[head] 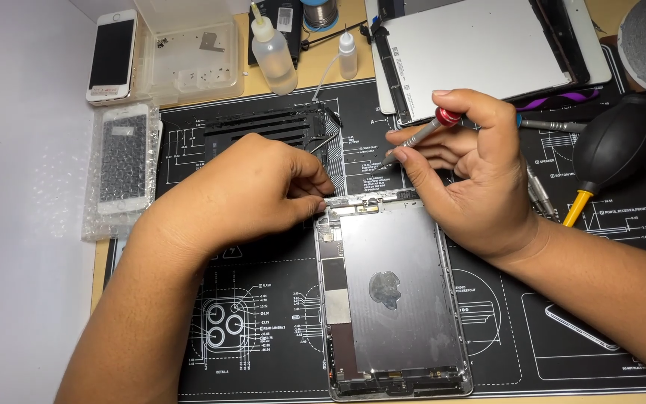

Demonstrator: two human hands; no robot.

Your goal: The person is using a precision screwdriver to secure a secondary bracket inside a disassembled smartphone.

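The opened silver tablet shell [394, 299] lies lengthwise toward the person; at its far edge the left hand [263, 187] pinches a small part, the right hand [472, 164] nearby grips a red-capped slim screwdriver [422, 135]

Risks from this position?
1. The left hand pinches at the top edge of the open tablet shell, where the flat ribbon cable joins; a tug might tear it.
2. The right hand holds a screwdriver loosely; its tip could slip onto the cable.

Matt grey metal tablet shell [405, 299], black rubber mat [263, 314]
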